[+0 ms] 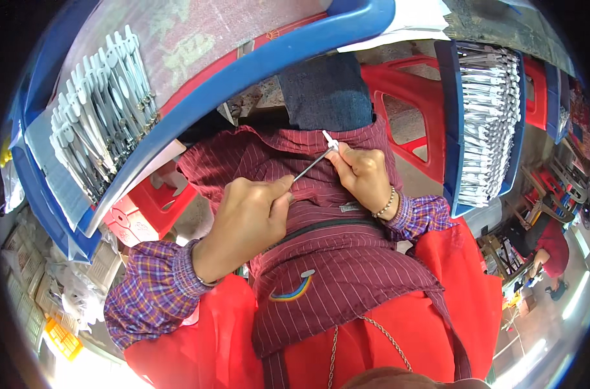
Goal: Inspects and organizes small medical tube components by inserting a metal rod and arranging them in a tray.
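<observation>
My left hand (246, 220) pinches the lower end of a thin dark metal rod (311, 166) over my lap. My right hand (366, 175), with a bead bracelet on the wrist, grips the rod's upper end, where a small white plastic cap (330, 139) sits on the tip. Both hands work close to my striped maroon shirt (334, 272). A blue tray (100, 123) at the left holds several rods with white caps laid side by side.
A second blue tray (486, 123) at the right holds several packed rods in rows. Red plastic stools (405, 104) stand below the trays. Small cartons (29, 285) lie at the lower left. Another person (544, 249) in red sits at the far right.
</observation>
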A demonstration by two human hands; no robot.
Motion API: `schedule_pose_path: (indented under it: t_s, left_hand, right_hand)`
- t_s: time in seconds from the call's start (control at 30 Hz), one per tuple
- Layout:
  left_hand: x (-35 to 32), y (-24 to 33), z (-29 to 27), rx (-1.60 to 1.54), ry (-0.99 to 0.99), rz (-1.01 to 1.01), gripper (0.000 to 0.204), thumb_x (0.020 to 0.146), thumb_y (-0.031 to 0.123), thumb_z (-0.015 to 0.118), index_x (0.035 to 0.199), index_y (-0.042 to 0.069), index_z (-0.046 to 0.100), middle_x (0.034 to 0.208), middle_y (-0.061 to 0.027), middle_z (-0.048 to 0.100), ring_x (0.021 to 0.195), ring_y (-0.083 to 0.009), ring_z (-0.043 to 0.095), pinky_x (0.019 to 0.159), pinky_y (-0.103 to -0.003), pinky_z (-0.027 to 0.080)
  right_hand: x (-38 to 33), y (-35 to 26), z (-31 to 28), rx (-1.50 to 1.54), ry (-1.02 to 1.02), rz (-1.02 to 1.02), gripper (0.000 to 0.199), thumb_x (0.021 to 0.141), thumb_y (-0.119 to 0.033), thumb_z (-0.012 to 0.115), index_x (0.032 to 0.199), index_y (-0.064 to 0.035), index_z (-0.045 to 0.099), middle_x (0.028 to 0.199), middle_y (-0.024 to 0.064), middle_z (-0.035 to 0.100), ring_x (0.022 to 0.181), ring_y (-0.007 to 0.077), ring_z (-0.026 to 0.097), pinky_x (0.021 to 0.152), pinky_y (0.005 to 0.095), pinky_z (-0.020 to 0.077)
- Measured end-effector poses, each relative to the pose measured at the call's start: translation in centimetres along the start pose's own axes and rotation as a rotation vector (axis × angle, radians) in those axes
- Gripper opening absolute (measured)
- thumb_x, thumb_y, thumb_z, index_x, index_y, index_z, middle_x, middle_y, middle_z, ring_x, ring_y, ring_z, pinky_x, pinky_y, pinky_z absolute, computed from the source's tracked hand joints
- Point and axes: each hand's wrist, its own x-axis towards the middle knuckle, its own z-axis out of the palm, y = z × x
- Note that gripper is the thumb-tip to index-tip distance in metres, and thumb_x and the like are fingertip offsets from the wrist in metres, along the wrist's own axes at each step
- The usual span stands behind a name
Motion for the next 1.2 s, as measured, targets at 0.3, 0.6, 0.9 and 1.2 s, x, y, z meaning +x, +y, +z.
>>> schedule_pose_path:
  t_s: [0.3, 0.6, 0.9, 1.2]
  left_hand:
    - [-1.5, 0.4, 0.7, 0.407, -0.037, 0.152, 0.027, 0.078, 0.004, 0.059, 0.104, -0.003, 0.061, 0.065, -0.0172, 0.057, 0.053, -0.0318, 0.058, 0.049, -0.04, 0.047]
    - [-1.1, 1.0, 0.0, 0.516, -0.041, 0.242, 0.029, 0.079, 0.013, 0.06, 0.104, -0.002, 0.061, 0.07, -0.0137, 0.061, 0.057, -0.0294, 0.062, 0.051, -0.038, 0.051]
    - [-1.5, -1.2, -0.5, -0.195, -0.039, -0.078, 0.029, 0.079, 0.004, 0.06, 0.107, -0.004, 0.06, 0.083, -0.003, 0.059, 0.072, -0.009, 0.05, 0.066, -0.023, 0.043]
    - [-0.6, -2.3, 2.7, -0.314, -0.107, -0.103, 0.026, 0.079, 0.0, 0.061, 0.105, -0.002, 0.061, 0.078, 0.0009, 0.057, 0.068, -0.0034, 0.05, 0.059, -0.018, 0.041]
  right_hand:
    - [-0.3, 0.0, 0.2, -0.002, 0.016, -0.02, 0.016, 0.081, -0.01, 0.065, 0.07, -0.0004, 0.059, 0.051, 0.0187, 0.05, 0.048, 0.0347, 0.055, 0.041, 0.04, 0.0386]
    - [-0.4, 0.0, -0.6, -0.001, 0.046, -0.021, 0.014, 0.081, -0.017, 0.065, 0.084, -0.0036, 0.067, 0.061, 0.0187, 0.057, 0.053, 0.0328, 0.059, 0.046, 0.0392, 0.044]
    - [-0.5, -0.2, -4.4, 0.595, -0.084, 0.338, 0.022, 0.085, -0.012, 0.056, 0.1, 0.0024, 0.063, 0.068, 0.0072, 0.064, 0.06, 0.0116, 0.063, 0.054, 0.0275, 0.0507]
    - [-3.2, 6.9, -16.9, 0.673, 0.518, 0.527, 0.028, 0.081, -0.01, 0.06, 0.107, -0.0014, 0.061, 0.074, 0.0073, 0.063, 0.056, 0.0093, 0.057, 0.049, 0.0208, 0.0434]
